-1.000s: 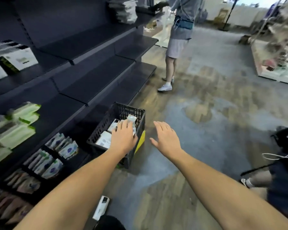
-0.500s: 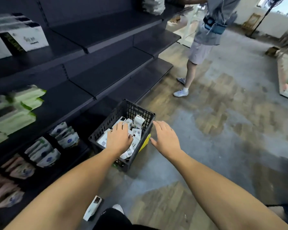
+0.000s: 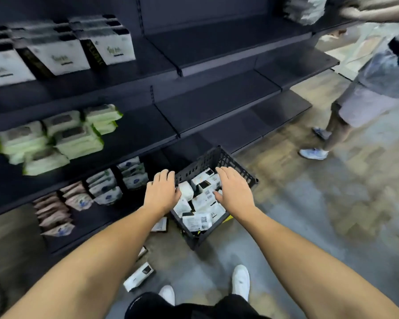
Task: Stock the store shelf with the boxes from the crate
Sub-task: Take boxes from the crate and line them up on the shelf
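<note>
Loose box (image 3: 138,276): on the floor, short of the crate (image 3: 194,168).
Left hand (image 3: 162,195): fingers together, nearly straight, at the crate's left rim; moments ago among the boxes (image 3: 200,203).
Right hand (image 3: 234,192): fingers together, thumb apart, now over the boxes, holding none.
Boxes: heaped in the crate; a two-handed scoop seems next.
Shelf (image 3: 217,107): bare boards beyond.

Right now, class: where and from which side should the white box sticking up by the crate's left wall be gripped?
Probably grip the white box at its raised top end, fingers across its broad faces, from above: it stands proud of the flat-lying boxes, and the crate wall blocks a side approach.
</note>
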Available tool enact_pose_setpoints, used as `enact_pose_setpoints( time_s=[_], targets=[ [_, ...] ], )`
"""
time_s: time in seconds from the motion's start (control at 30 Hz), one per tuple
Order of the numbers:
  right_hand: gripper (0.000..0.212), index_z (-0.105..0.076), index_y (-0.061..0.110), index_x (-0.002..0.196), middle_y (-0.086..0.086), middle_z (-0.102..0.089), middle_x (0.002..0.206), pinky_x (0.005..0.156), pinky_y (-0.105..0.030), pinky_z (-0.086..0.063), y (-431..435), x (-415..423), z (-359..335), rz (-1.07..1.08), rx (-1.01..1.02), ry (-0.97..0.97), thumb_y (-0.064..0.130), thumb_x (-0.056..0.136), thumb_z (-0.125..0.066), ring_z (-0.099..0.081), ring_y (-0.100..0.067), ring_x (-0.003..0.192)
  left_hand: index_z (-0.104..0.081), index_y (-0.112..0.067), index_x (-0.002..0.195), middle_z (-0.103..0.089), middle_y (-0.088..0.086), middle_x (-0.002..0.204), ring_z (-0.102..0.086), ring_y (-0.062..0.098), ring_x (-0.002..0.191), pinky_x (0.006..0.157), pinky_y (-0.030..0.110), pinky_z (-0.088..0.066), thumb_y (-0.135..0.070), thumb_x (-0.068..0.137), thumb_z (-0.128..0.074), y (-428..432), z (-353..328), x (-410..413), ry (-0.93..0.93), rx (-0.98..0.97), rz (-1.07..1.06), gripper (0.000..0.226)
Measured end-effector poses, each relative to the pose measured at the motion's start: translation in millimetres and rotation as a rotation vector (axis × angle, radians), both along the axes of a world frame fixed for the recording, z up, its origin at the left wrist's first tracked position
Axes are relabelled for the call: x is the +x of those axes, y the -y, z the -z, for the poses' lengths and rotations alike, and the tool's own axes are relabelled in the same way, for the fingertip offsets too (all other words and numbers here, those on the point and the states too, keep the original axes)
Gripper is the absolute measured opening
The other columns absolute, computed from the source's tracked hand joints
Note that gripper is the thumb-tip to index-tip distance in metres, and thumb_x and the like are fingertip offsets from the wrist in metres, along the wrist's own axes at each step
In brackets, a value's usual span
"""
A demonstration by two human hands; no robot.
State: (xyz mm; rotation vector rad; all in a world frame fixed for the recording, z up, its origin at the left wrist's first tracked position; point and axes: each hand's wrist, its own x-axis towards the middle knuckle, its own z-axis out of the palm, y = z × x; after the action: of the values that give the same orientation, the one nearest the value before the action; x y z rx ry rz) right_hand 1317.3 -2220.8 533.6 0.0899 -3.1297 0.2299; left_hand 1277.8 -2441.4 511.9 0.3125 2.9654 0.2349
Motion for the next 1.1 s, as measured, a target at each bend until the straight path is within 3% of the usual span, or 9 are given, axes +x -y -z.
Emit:
enact_pose_setpoints(
  time_s=[0.23,0.5,0.6,0.97,1.1],
  targets=[
    [0.075,-0.031,0.01,0.151,-0.007,-0.036,0.154,0.117,-0.04,-0.027,-47,-53,13,-0.284,-0.001,0.012,0.036,0.09,-0.066,-0.028,-0.026,0.145,-0.035,-0.012,0.144,-0.037,0.006,0.146,-0.037,0.027,0.135,0.1,0.045,-0.043,-0.038,0.097,-0.047,-37,7,2,0.015,-0.003,-0.252,0.054],
    [0.081,-0.033,0.008,0.15,-0.008,-0.039,0.151,0.115,-0.042,-0.031,-66,-77,30,-0.487,0.036,0.091,0.043,0.086,-0.068,-0.03,-0.029,0.143,-0.033,-0.013,0.146,-0.035,0.006,0.149,-0.034,0.026,0.137,0.102,0.044,-0.04,-0.039,0.097,-0.046,-57,23,41,0.067,-0.017,-0.467,0.056],
    [0.084,-0.029,0.009,0.15,-0.007,-0.036,0.152,0.117,-0.041,-0.027,-55,-74,36,-0.524,0.049,0.127,0.046,0.086,-0.068,-0.028,-0.028,0.143,-0.032,-0.013,0.146,-0.033,0.006,0.15,-0.033,0.026,0.137,0.102,0.044,-0.04,-0.039,0.098,-0.046,-52,32,53,0.099,-0.015,-0.515,0.057],
    [0.084,-0.037,0.01,0.141,-0.006,-0.047,0.135,0.104,-0.039,-0.038,-7,-93,110,-0.553,0.063,0.233,0.051,0.078,-0.074,-0.041,-0.027,0.128,-0.037,-0.013,0.139,-0.038,0.008,0.143,-0.038,0.029,0.13,0.098,0.045,-0.041,-0.034,0.096,-0.046,-30,95,39,0.188,0.044,-0.541,0.049],
    [0.092,-0.028,0.01,0.148,-0.008,-0.04,0.146,0.113,-0.043,-0.031,0,-104,172,-0.565,0.116,0.318,0.055,0.08,-0.07,-0.033,-0.027,0.138,-0.039,-0.014,0.137,-0.04,0.007,0.142,-0.038,0.027,0.13,0.1,0.047,-0.041,-0.034,0.095,-0.047,-28,143,25,0.198,0.055,-0.536,0.048]
  ],
)
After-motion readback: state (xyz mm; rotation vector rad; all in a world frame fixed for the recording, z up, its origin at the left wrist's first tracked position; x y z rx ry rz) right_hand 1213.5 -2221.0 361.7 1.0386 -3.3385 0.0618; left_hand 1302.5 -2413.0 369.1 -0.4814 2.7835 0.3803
